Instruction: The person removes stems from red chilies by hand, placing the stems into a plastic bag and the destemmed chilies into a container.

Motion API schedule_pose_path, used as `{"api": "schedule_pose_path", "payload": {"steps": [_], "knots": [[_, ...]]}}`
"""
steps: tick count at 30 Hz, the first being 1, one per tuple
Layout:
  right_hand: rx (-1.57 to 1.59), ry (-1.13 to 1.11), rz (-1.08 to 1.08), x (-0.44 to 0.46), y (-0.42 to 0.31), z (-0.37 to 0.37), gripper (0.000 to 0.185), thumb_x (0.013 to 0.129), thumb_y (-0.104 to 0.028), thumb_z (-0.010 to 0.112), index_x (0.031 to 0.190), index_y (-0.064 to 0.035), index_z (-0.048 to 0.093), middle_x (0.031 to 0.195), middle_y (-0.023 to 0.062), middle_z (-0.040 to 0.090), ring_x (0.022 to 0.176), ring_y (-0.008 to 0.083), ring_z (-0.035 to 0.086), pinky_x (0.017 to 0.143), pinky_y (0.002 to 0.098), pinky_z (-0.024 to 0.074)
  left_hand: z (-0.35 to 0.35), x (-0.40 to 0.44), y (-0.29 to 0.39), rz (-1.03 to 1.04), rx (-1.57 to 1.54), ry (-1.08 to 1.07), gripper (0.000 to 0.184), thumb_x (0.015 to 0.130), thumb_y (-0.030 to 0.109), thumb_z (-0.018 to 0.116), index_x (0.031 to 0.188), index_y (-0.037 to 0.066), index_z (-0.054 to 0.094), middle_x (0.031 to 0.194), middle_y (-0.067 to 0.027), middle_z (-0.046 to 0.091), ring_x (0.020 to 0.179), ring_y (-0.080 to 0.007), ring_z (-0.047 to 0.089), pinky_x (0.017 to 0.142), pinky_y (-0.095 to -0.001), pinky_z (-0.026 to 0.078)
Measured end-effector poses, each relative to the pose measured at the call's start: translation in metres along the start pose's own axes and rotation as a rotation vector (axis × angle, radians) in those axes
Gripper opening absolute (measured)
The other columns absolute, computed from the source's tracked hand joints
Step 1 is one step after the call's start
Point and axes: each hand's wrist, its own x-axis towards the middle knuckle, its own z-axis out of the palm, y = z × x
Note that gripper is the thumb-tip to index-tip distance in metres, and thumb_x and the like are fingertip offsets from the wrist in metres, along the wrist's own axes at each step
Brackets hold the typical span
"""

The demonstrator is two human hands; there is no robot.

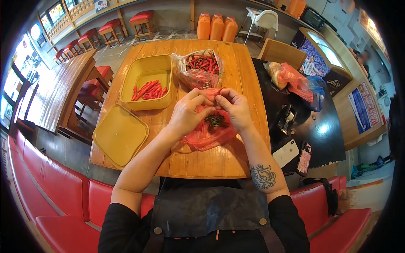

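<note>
Over the middle of the wooden table, my left hand [191,110] and my right hand [233,108] come together, the fingertips of both pinching what looks like a red chili [218,91], mostly covered by the fingers. Directly below them a red plastic bag [206,141] lies spread out with green chili stems [217,120] on it. Beyond my hands, a clear plastic bag [180,65] stands open, full of red chilies [203,63]. To the left, a yellowish plastic container [139,67] holds several stemless red chilies [148,91]. Its matching lid [121,135] lies nearer me.
A black table [325,139] adjoins on the right, bearing a white phone [286,154], a pink-patterned phone [304,159], keys [287,119] and filled plastic bags [295,82]. Orange jugs [217,26] stand on the floor behind. Red bench seats [63,189] flank me.
</note>
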Motion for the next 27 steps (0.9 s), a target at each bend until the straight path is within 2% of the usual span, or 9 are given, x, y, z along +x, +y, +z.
{"api": "schedule_pose_path", "payload": {"steps": [1, 3, 5, 7, 10, 16, 19, 21, 27], "knots": [[0.001, -0.018, -0.029, 0.001, 0.002, -0.001, 0.013, 0.091, -0.008, 0.06, 0.1, 0.0002, 0.06, 0.082, 0.0015, 0.062, 0.075, 0.0082, 0.059, 0.067, 0.0228, 0.0487, 0.0, 0.001, 0.002, 0.0, 0.0, 0.003, 0.015, 0.074, 0.005, 0.073, 0.085, 0.0, 0.063, 0.093, -0.0104, 0.062, 0.084, -0.0222, 0.062, 0.075, -0.0313, 0.05], [0.013, -0.019, 0.005, -0.001, 0.002, 0.002, 0.011, 0.09, -0.007, 0.06, 0.099, 0.0004, 0.06, 0.083, 0.0016, 0.062, 0.077, 0.0081, 0.059, 0.068, 0.0222, 0.0484, 0.001, 0.002, 0.009, -0.183, -0.17, 0.099, 0.015, 0.075, 0.003, 0.072, 0.087, 0.0, 0.064, 0.092, -0.0103, 0.061, 0.084, -0.0224, 0.062, 0.074, -0.031, 0.05], [0.027, -0.02, 0.043, -0.003, 0.0, 0.006, 0.01, 0.09, -0.006, 0.06, 0.097, 0.0006, 0.061, 0.084, 0.0017, 0.062, 0.079, 0.0079, 0.059, 0.068, 0.0215, 0.0482, 0.002, 0.004, 0.01, -0.117, -0.161, 0.148, 0.015, 0.075, 0.002, 0.072, 0.088, 0.0, 0.064, 0.091, -0.0101, 0.061, 0.083, -0.0219, 0.061, 0.073, -0.0308, 0.05], [-0.345, -0.069, -0.058, -0.004, -0.001, 0.009, 0.008, 0.089, -0.005, 0.061, 0.095, 0.0005, 0.062, 0.086, 0.0021, 0.063, 0.081, 0.0075, 0.059, 0.069, 0.0201, 0.0474, 0.002, 0.005, 0.004, -0.05, -0.152, 0.197, 0.015, 0.075, 0.002, 0.071, 0.088, 0.0, 0.064, 0.089, -0.0098, 0.061, 0.082, -0.0214, 0.061, 0.073, -0.0306, 0.05], [-0.195, 0.009, -0.015, -0.005, -0.005, 0.014, 0.007, 0.087, -0.007, 0.064, 0.09, 0.0001, 0.064, 0.081, 0.001, 0.064, 0.072, 0.0061, 0.057, 0.066, 0.0226, 0.0472, -0.004, 0.001, -0.007, 0.026, -0.099, 0.083, 0.014, 0.076, 0.0, 0.07, 0.088, 0.0, 0.064, 0.086, -0.0093, 0.06, 0.082, -0.0207, 0.061, 0.072, -0.0305, 0.05], [-0.333, -0.003, 0.034, -0.003, -0.001, 0.002, 0.01, 0.088, -0.011, 0.064, 0.087, -0.0007, 0.064, 0.074, -0.0019, 0.061, 0.067, 0.0046, 0.051, 0.061, 0.0209, 0.0431, -0.009, 0.0, -0.004, -0.06, -0.081, 0.04, 0.015, 0.077, 0.001, 0.069, 0.091, 0.0, 0.065, 0.087, -0.0095, 0.061, 0.079, -0.0189, 0.061, 0.07, -0.0288, 0.049], [-0.268, -0.05, 0.037, -0.003, -0.003, 0.0, 0.01, 0.089, -0.012, 0.063, 0.087, -0.002, 0.062, 0.075, -0.0016, 0.06, 0.067, 0.0053, 0.053, 0.061, 0.0194, 0.0423, -0.01, 0.001, -0.004, -0.142, -0.15, -0.005, 0.013, 0.081, 0.003, 0.068, 0.094, 0.001, 0.065, 0.087, -0.0068, 0.064, 0.076, -0.013, 0.06, 0.068, -0.0268, 0.049], [-0.211, -0.075, 0.028, -0.003, -0.001, -0.001, 0.01, 0.089, -0.012, 0.063, 0.087, -0.002, 0.062, 0.076, -0.0011, 0.06, 0.068, 0.0058, 0.054, 0.062, 0.0199, 0.0426, -0.012, 0.001, -0.004, -0.393, -0.427, -0.094, 0.013, 0.085, 0.004, 0.066, 0.097, 0.0, 0.065, 0.088, -0.0046, 0.066, 0.075, -0.0092, 0.061, 0.068, -0.0249, 0.05], [0.027, -0.153, 0.069, -0.004, -0.003, -0.002, 0.01, 0.088, -0.012, 0.064, 0.086, -0.0026, 0.063, 0.075, -0.0006, 0.06, 0.068, 0.007, 0.052, 0.063, 0.0214, 0.0433, -0.011, 0.0, -0.019, -0.436, -0.769, -0.152, 0.012, 0.088, 0.009, 0.064, 0.096, -0.001, 0.064, 0.085, -0.0041, 0.067, 0.076, -0.0104, 0.063, 0.072, -0.025, 0.051]]}}
